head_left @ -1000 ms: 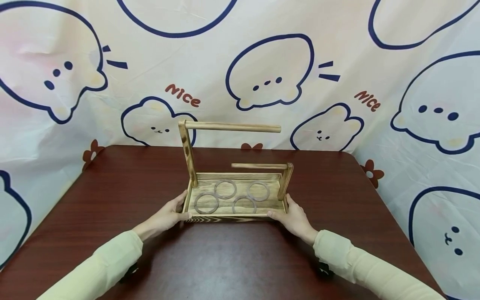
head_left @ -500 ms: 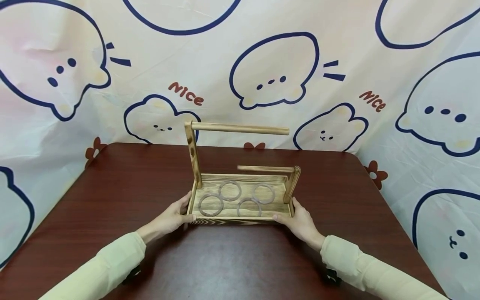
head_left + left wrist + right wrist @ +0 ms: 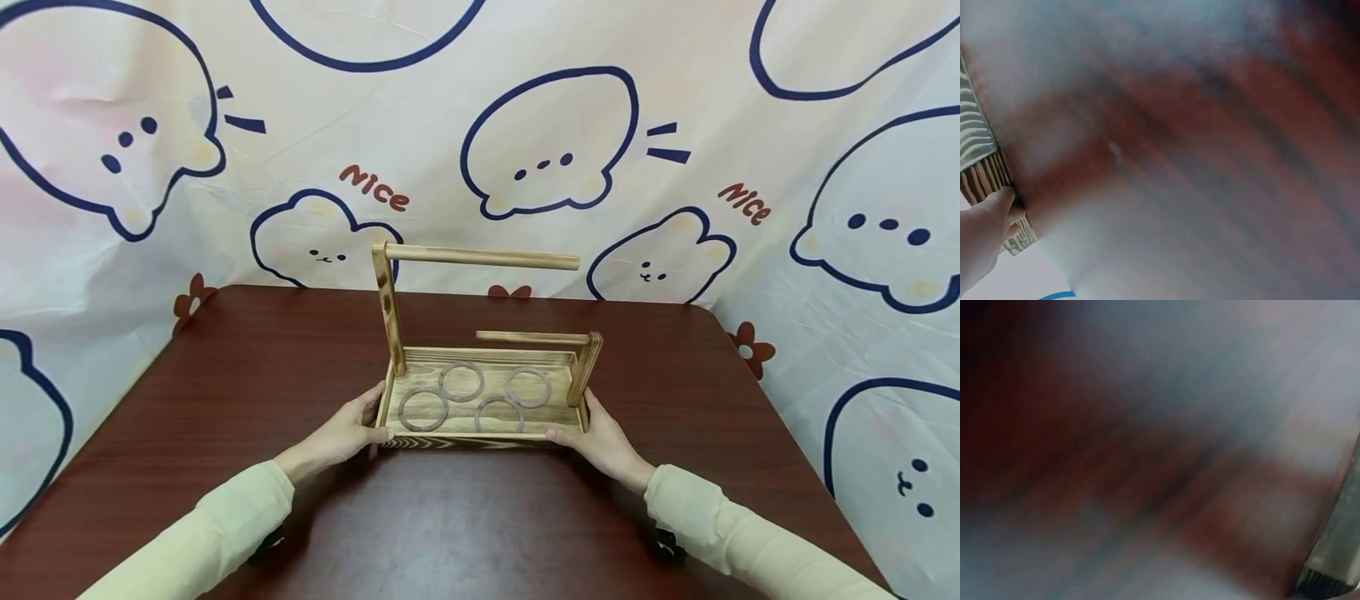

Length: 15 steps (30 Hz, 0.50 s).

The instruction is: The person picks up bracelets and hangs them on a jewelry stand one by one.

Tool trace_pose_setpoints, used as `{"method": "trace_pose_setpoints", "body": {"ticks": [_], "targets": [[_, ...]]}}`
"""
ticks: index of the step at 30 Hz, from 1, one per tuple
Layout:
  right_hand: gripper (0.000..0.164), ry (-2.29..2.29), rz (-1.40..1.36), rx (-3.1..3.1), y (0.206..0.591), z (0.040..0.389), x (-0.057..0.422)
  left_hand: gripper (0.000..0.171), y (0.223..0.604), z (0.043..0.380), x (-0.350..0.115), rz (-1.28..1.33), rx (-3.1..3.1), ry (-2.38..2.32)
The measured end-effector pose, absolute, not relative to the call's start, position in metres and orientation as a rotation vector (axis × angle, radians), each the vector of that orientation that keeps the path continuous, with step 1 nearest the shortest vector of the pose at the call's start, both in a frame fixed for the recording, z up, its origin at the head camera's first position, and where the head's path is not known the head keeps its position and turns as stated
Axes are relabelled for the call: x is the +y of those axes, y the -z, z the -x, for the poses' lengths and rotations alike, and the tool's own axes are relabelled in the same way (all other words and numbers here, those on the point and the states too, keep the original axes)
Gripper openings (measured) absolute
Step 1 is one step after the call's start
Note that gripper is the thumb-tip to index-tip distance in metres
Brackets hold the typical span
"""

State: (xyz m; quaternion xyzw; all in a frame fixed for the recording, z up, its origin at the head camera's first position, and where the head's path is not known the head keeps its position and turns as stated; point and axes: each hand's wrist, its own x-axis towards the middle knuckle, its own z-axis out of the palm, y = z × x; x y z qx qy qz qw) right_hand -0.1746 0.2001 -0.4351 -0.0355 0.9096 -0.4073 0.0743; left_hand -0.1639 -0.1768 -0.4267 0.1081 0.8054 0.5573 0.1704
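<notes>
A wooden tray [image 3: 468, 435] with a post at each end sits on the table in the head view. From its tall left post [image 3: 388, 312] a long round bar [image 3: 480, 256] runs to the right; from the short right post [image 3: 585, 371] a shorter bar [image 3: 534, 338] runs to the left. Several clear rings [image 3: 401, 411] lie flat inside. My left hand [image 3: 337, 432] grips the left end, thumb at the front rim. My right hand [image 3: 606, 446] holds the right end likewise. In the left wrist view that hand [image 3: 988, 225] clasps the tray's striped end [image 3: 988, 178].
The dark red table [image 3: 480, 525] extends around the tray on all sides. Behind and beside it hangs a pale cloth [image 3: 435, 125] with blue cartoon outlines. The right wrist view is mostly blurred tabletop, with the tray's edge [image 3: 1338, 544] at its right.
Both hands and the tray have shifted slightly right and toward the front, mostly in the earlier half second. The rings keep their places in the tray.
</notes>
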Motion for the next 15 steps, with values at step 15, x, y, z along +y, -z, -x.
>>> {"method": "trace_pose_setpoints", "body": {"ticks": [15], "targets": [[0.105,1.269,0.235,2.661,0.4429,0.1819,0.2106,0.068,0.4214,0.1616,-0.1774,-0.343,2.423,-1.549]]}}
